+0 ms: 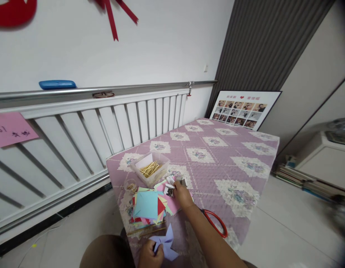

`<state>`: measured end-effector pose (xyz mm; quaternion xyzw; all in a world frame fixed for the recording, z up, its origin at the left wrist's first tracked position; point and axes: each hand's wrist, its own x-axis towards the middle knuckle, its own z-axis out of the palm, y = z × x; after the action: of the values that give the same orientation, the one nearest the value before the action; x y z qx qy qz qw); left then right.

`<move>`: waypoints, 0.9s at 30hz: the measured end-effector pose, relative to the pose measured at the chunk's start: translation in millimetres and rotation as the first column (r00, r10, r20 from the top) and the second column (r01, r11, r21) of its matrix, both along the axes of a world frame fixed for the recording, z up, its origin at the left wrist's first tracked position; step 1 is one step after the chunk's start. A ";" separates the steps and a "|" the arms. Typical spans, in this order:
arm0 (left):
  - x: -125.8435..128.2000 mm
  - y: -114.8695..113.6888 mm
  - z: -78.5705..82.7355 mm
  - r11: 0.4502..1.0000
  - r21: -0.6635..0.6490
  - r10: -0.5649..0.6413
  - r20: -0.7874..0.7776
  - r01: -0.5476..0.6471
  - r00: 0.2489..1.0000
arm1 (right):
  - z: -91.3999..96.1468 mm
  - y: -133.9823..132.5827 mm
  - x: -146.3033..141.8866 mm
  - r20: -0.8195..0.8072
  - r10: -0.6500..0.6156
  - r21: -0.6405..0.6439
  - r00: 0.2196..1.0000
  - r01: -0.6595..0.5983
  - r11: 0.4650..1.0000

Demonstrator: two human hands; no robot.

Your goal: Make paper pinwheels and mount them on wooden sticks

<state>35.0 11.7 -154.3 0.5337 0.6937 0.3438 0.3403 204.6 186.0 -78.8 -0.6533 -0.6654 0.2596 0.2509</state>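
My left hand (151, 254) is closed on a lavender paper pinwheel (167, 242), pinching it near the middle at the table's near edge. My right hand (184, 194) reaches forward, its fingers closed at the side of a small clear box (169, 190) with small dark metallic pieces in it. Partly behind that hand lies a pink paper sheet (173, 205). Between my hands and the plastic tub is a stack of coloured square papers (146, 205), light blue on top. Thin sticks (150, 230) lie in front of the stack.
A clear plastic tub (139, 163) holds thin wooden sticks (150, 169). Beside it stands a small round container (131, 187) of tiny pieces. Red-handled scissors (217, 223) lie right of my forearm on the floral tablecloth (186, 149). A white radiator (127, 123) runs along the left.
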 end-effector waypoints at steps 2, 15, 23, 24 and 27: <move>-1.4 0.7 -1.6 1.000 -0.007 0.009 -0.008 -0.009 1.000 | -1.7 0.0 1.4 0.006 -0.001 -0.004 1.000 0.001 1.000; -1.1 -0.8 5.9 0.996 -0.045 -0.074 0.078 0.077 0.994 | 7.1 -18.3 25.3 -0.100 -0.048 0.074 0.994 0.056 0.996; 0.3 -5.5 18.9 1.000 0.009 -0.008 0.014 0.008 1.000 | 2.6 -62.8 61.9 -0.215 0.037 0.006 0.976 -0.037 0.999; -0.1 -5.4 20.0 1.000 0.017 -0.006 0.007 0.006 1.000 | 0.8 -68.9 64.8 -0.221 0.052 -0.012 0.974 -0.056 0.998; -1.0 -4.4 21.8 0.999 0.046 0.004 -0.003 -0.004 1.000 | -3.3 -83.9 69.1 -0.227 0.076 -0.043 0.971 -0.088 0.995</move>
<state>34.0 7.3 -132.6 0.5406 0.6872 0.3594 0.3261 273.7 102.1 -82.2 -0.5981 -0.6519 0.3596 0.2966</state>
